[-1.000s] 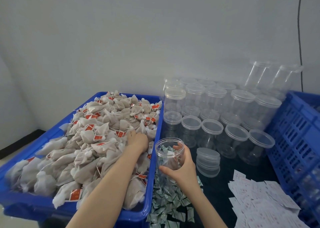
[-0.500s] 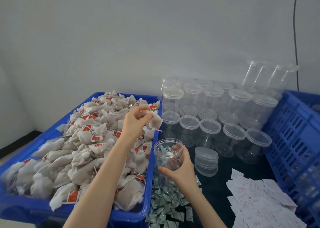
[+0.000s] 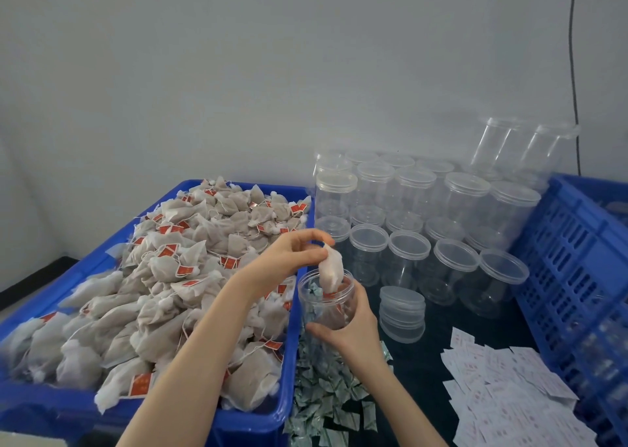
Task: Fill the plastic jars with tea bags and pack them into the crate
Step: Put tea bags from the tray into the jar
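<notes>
My right hand [image 3: 350, 327] grips a clear open plastic jar [image 3: 324, 305] at the middle of the view. Over its mouth my left hand [image 3: 289, 259] pinches a white tea bag [image 3: 330, 269] by its top, and the bag's lower end dips into the jar. A blue bin [image 3: 68, 406] on the left is heaped with tea bags [image 3: 170, 276] that carry red tags. The blue slotted crate [image 3: 577, 269] stands at the right edge.
Several lidded clear jars [image 3: 424, 225] stand in rows behind the held jar. A small stack of loose lids [image 3: 402, 312] lies right of it. Green-white sachets [image 3: 326, 395] lie beside the bin, and white paper slips [image 3: 503, 395] lie at lower right.
My left hand lifted a tea bag out of the heap in the bin and carried it right, over the jar's mouth. The jar stayed in my right hand.
</notes>
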The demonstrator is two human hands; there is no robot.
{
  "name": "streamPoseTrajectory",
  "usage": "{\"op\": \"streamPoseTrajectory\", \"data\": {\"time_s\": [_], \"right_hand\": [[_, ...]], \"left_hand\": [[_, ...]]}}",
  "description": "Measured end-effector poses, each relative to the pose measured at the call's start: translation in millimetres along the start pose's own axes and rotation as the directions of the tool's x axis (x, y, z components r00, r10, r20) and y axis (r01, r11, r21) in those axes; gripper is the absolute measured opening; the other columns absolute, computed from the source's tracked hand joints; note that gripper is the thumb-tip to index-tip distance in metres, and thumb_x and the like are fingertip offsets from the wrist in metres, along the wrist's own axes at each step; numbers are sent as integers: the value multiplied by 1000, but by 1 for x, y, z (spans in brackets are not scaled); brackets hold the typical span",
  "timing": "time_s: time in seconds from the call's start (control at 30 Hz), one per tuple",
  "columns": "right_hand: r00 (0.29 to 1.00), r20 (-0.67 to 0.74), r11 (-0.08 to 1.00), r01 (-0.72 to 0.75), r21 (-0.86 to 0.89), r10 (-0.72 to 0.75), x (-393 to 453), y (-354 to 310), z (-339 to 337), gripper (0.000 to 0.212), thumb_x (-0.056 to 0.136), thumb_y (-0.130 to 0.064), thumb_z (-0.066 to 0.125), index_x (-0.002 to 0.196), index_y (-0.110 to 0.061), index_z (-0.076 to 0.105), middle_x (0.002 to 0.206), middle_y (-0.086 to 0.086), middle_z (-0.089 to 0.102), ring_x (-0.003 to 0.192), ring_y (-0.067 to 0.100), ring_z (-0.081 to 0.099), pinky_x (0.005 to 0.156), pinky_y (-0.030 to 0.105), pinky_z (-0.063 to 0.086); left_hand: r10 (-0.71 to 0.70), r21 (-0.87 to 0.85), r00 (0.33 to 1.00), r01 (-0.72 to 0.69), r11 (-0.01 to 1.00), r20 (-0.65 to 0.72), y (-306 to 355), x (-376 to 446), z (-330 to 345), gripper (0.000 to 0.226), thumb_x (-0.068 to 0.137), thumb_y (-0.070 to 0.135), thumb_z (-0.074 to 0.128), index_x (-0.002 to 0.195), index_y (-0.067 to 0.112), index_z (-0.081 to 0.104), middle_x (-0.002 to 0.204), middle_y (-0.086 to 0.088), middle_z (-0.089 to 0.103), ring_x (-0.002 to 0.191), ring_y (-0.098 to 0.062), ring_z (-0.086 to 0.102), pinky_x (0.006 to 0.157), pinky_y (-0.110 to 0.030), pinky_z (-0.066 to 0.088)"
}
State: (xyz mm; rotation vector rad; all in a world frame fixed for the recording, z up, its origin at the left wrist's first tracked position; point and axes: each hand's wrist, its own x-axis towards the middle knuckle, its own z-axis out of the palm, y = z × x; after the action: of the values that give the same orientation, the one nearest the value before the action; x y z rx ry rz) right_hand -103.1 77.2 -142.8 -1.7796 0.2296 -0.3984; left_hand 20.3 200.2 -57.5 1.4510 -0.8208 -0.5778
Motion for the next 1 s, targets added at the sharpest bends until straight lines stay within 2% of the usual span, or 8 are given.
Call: {"op": "streamPoseTrajectory", "data": {"time_s": [0.1, 0.2, 0.27, 0.3, 0.37, 0.43, 0.8, 1.0], "right_hand": [[1000, -10, 1000, 0, -2, 0, 0, -2, 0, 101, 52, -39, 90, 138, -34, 39, 133, -10, 56, 122, 7, 55, 105, 39, 48], [1000, -18, 1000, -2, -11, 2, -2, -1, -1, 97, 49, -42, 89, 132, -42, 39, 131, -11, 56, 119, 3, 55, 102, 32, 49], [1000, -15, 1000, -3, -26, 3, -4, 1, -2, 98, 52, -38, 91, 134, -41, 37, 134, -8, 54, 122, 8, 53, 105, 34, 47], [1000, -15, 1000, -3, -29, 2, -4, 2, -2, 97, 54, -33, 92, 132, -43, 37, 134, -8, 54, 122, 9, 53, 105, 34, 47], [1000, -14, 1000, 3, -29, -3, -5, 4, -3, 91, 54, -33, 92, 124, -50, 38, 129, -13, 56, 118, 4, 55, 101, 28, 48], [1000, -17, 1000, 1, -25, -1, -5, 4, -3, 90, 50, -39, 90, 123, -49, 40, 125, -16, 58, 115, 2, 57, 100, 28, 50], [1000, -31, 1000, -3, -12, 3, -4, 5, -7, 100, 51, -35, 91, 136, -35, 40, 129, -11, 57, 119, 7, 56, 104, 38, 48], [1000, -30, 1000, -1, -10, 1, -2, 5, -7, 94, 58, -24, 94, 129, -46, 38, 129, -13, 57, 118, 3, 56, 100, 25, 49]], "left_hand": [[-53, 216, 997, 65, 974, -62, -2, 5, -3, 12, 93, 19, 59, 95, 27, 67, 88, 10, 73, 89, -1, 67, 74, -11, 50], [-8, 367, 942, 138, 920, -335, -10, 9, -13, 13, 94, 22, 57, 85, 25, 66, 78, 11, 70, 72, 6, 63, 72, -17, 46], [9, 582, 890, 290, 760, -456, -21, 10, -26, 9, 92, 23, 60, 89, 23, 68, 84, 9, 68, 75, 0, 62, 77, -27, 53], [-45, 683, 889, 382, 622, -456, -26, 9, -30, 9, 91, 24, 61, 96, 21, 67, 92, 7, 68, 81, -5, 63, 82, -30, 54], [-298, 813, 879, 464, 352, -373, -37, 7, -33, 23, 90, 29, 62, 110, 18, 65, 104, 3, 67, 91, -12, 63, 86, -29, 53], [-526, 863, 802, 451, 227, -282, -44, 6, -26, 30, 90, 36, 60, 112, 16, 66, 108, -1, 67, 93, -15, 63, 85, -27, 51], [-448, 890, 854, 395, 228, -264, -39, -1, -29, 22, 81, 33, 73, 96, 18, 75, 94, 4, 71, 84, -10, 64, 72, -20, 47], [-355, 884, 903, 357, 303, -243, -29, -5, -29, 9, 79, 30, 75, 81, 21, 73, 84, 8, 64, 84, -10, 60, 75, -21, 46]]}}
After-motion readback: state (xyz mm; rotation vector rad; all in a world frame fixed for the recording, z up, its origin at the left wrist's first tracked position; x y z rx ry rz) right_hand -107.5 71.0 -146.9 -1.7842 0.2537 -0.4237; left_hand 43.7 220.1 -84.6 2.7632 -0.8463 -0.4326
